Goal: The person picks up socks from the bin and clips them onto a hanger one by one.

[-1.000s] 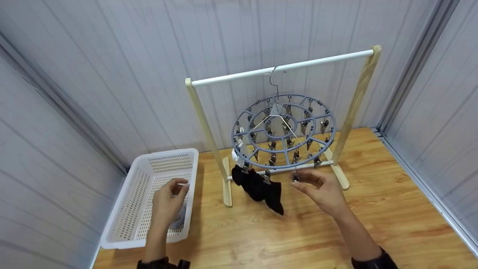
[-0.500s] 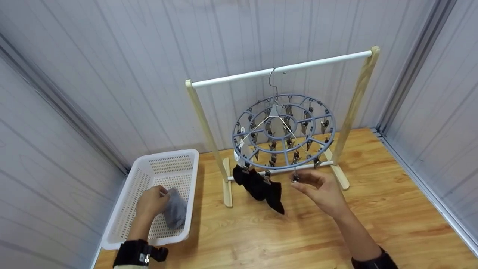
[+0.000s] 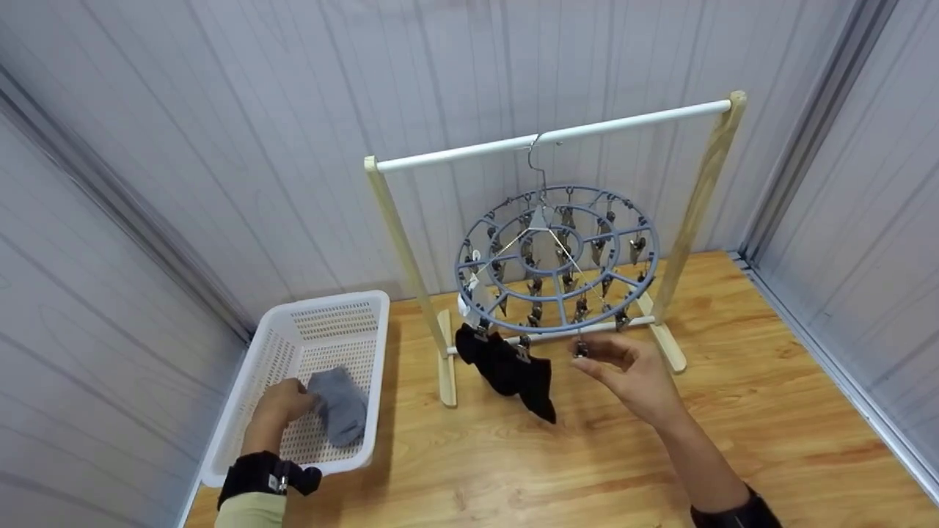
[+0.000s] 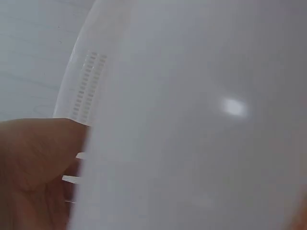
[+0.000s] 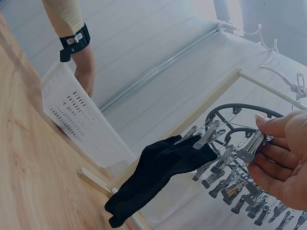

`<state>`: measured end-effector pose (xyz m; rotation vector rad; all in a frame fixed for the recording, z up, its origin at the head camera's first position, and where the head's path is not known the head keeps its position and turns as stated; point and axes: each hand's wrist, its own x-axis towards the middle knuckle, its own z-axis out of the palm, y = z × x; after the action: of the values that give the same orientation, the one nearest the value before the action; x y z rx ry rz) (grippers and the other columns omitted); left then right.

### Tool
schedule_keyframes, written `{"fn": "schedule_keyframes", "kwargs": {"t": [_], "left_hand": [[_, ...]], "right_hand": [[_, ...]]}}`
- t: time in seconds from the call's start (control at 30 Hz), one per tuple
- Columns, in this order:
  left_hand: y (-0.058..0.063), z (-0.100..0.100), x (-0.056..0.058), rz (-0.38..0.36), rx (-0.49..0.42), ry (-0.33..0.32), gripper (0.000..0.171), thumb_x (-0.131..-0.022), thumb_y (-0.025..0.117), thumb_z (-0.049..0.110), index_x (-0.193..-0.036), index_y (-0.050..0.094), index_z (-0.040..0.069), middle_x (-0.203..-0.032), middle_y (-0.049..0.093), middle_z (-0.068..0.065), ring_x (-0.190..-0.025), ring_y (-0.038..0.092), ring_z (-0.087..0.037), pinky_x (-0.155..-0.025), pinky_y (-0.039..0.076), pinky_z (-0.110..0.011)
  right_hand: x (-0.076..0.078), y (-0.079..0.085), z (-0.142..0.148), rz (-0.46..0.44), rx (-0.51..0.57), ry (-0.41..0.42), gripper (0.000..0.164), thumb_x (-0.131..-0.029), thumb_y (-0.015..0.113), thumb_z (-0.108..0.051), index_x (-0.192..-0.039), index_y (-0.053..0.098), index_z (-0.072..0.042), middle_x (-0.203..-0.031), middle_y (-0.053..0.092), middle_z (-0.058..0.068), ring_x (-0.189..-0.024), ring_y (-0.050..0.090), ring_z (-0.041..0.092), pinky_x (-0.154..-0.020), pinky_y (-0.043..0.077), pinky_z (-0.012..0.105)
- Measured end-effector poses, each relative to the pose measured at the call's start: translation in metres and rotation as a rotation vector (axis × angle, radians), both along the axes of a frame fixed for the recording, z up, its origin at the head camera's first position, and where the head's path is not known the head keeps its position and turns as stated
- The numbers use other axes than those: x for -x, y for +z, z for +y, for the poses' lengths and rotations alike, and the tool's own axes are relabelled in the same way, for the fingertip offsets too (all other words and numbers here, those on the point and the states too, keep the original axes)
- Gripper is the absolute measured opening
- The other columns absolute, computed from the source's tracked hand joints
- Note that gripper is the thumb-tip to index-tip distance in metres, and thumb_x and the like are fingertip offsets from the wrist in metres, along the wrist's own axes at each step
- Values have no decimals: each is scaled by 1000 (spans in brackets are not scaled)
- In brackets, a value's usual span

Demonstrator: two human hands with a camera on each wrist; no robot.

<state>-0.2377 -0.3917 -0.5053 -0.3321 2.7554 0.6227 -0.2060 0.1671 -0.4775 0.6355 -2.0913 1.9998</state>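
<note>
My right hand [image 3: 634,378] pinches a metal clip [image 5: 251,146] at the front of the round grey hanger [image 3: 561,312], thumb on one side and fingers on the other. A black sock [image 5: 160,167] hangs to the left of that hand from two clips. In the white basket [image 3: 383,345], my left hand [image 3: 285,403] reaches down to a grey sock [image 3: 341,411], fingertips right at its left edge. Those fingertips are hidden, so I cannot tell whether they grip it. The basket wall [image 4: 192,120] fills most of the left wrist view.
A wooden stand with a white top bar [image 3: 623,126] carries the hanger by its hook. Several other clips dangle beneath the rings. Something white [image 3: 469,304] hangs at the hanger's left side. Pale panel walls [image 3: 220,147] enclose the wooden tabletop [image 3: 499,469].
My left hand has moved left and down into the basket, uncovering the grey sock, which now lies more spread out. My right hand has stayed at the clip.
</note>
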Motion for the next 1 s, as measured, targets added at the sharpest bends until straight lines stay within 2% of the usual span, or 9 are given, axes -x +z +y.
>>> {"fn": "schedule_keyframes", "kwargs": {"t": [0.17, 0.33, 0.47, 0.57, 0.67, 0.83, 1.0], "left_hand": [[6, 3, 2, -104, -71, 37, 59, -98, 61, 25, -133, 50, -22, -126, 58, -41, -111, 62, -51, -84, 59, -55], [9, 6, 7, -145, -109, 60, 63, -102, 59, 26, -139, 44, -22, -132, 54, -42, -117, 59, -55, -89, 57, -59], [8, 6, 8, -187, -135, 91, 63, -103, 58, 27, -139, 42, -22, -131, 54, -41, -117, 58, -56, -92, 57, -59], [6, 7, 9, -210, -159, 122, 70, -102, 59, 28, -144, 36, -22, -137, 50, -42, -119, 56, -57, -94, 56, -60], [5, 7, 11, -218, -187, 138, 73, -102, 60, 27, -148, 32, -22, -141, 46, -43, -122, 54, -59, -95, 54, -62], [3, 6, 14, -201, -195, 118, 61, -101, 60, 25, -136, 45, -22, -131, 54, -41, -117, 58, -59, -92, 56, -60], [3, 7, 16, -169, -206, 112, 61, -100, 59, 23, -136, 42, -24, -128, 56, -41, -116, 59, -57, -94, 56, -59]], "right_hand": [[-1, 0, 1, -10, 4, -9, 25, -91, 79, 5, -116, 77, 1, -110, 78, 13, -100, 76, 22, -92, 60, 33], [-2, 1, 1, -25, 0, -14, 25, -91, 80, 4, -116, 77, 0, -110, 78, 12, -99, 77, 25, -92, 60, 32], [-1, 1, 1, -22, 1, -2, 24, -92, 80, 3, -116, 77, -1, -110, 78, 12, -100, 76, 29, -92, 61, 34], [-1, 1, 1, -20, 7, 10, 24, -92, 80, 2, -116, 77, -1, -110, 78, 13, -100, 76, 31, -92, 61, 35], [-1, 2, 1, -14, 14, 18, 24, -92, 79, 2, -116, 77, -1, -111, 78, 14, -100, 75, 31, -91, 61, 35], [-1, 2, 1, 22, 11, 23, 25, -93, 78, 4, -117, 77, -1, -111, 78, 14, -101, 75, 27, -91, 61, 33], [-1, 2, 1, 31, 10, 19, 24, -93, 78, 4, -116, 77, -2, -110, 78, 13, -101, 75, 24, -91, 61, 32]]}}
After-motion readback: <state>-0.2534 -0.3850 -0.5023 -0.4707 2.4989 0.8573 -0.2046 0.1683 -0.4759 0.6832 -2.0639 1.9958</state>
